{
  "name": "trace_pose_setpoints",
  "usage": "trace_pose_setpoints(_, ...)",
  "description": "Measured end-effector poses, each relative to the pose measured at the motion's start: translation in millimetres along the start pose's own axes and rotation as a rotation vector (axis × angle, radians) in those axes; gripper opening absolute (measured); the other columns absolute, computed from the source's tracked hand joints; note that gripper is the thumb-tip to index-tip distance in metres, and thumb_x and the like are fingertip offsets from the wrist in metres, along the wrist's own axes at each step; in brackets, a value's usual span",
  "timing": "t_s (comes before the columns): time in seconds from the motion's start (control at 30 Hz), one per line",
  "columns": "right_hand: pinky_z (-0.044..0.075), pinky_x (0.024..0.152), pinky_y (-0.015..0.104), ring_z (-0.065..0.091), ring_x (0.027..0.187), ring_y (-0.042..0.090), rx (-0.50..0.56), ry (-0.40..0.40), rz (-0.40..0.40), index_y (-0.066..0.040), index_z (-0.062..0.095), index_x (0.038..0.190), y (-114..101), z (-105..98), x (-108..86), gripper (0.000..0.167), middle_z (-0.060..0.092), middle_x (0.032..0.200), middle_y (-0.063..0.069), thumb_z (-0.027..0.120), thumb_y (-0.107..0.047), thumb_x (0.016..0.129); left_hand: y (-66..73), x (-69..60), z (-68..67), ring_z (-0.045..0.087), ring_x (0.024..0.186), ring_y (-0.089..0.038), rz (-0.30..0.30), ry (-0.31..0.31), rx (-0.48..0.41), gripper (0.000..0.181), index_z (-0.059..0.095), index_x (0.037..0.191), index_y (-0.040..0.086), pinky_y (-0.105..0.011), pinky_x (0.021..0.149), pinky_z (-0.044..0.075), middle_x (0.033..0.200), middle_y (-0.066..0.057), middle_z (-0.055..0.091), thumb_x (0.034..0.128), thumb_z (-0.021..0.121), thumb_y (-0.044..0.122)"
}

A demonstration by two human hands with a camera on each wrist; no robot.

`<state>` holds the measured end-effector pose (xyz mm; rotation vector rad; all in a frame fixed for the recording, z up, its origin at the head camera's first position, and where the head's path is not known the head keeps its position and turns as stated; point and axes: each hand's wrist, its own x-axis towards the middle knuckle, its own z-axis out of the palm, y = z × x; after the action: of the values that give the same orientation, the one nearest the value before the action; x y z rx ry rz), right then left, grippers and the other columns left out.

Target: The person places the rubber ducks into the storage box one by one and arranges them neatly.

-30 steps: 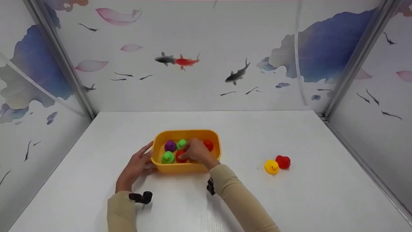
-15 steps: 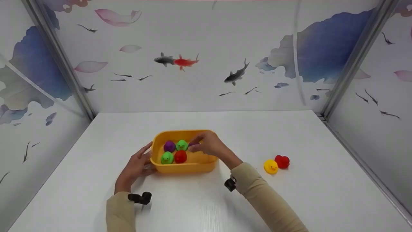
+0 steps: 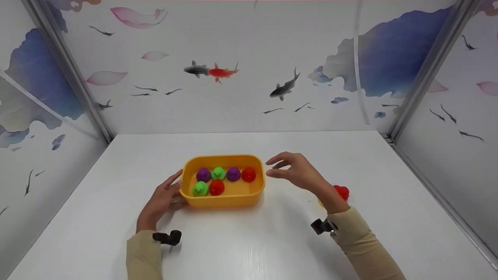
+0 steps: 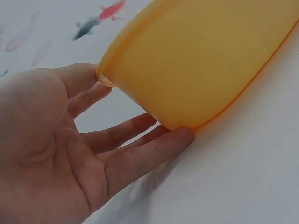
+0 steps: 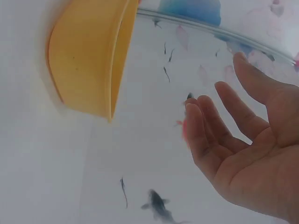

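Observation:
My left hand (image 3: 158,204) touches the left end of a yellow plastic bin (image 3: 227,201); in the left wrist view its fairly straight fingers (image 4: 145,151) rest against the rim and the lower wall. Inside the bin, a purple toy (image 3: 203,174), a green duck (image 3: 218,174), another purple toy (image 3: 233,174) and a red toy (image 3: 249,174) form the back row. A second green duck (image 3: 200,188) and a second red toy (image 3: 216,187) sit in front. Just right of the bin, my right hand (image 3: 297,171) hovers with nothing in its loosely bent fingers (image 5: 201,128).
On the table (image 3: 233,241) to the right lies a red toy (image 3: 342,192), partly behind my right wrist. A yellow duck (image 3: 320,203) beside it is almost hidden. White panels with painted fish (image 3: 223,72) enclose the table at the back and sides.
My right hand has left the purple toy in the back row and moved out of the bin to the right, now covering most of the yellow duck. My left hand stays on the bin.

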<state>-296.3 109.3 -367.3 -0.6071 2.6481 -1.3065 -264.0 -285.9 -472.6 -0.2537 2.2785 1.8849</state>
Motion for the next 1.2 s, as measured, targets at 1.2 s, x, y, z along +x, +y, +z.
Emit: trace_pose_setpoints(1.2,0.053,0.106,0.034,0.053,0.131,0.039,-0.018,-0.009,-0.038,-0.011,0.064,0.132,163,-102,-44.3,0.042,0.057,0.143,0.013,0.072,-0.024,0.093,0.7,-1.4,1.2,0.06,0.127,-0.03,-0.002,0.0,0.007,0.057,0.026,0.158,0.041,-0.041,0.101,0.056,0.157,-0.015,0.043,0.1047,0.046,0.047)
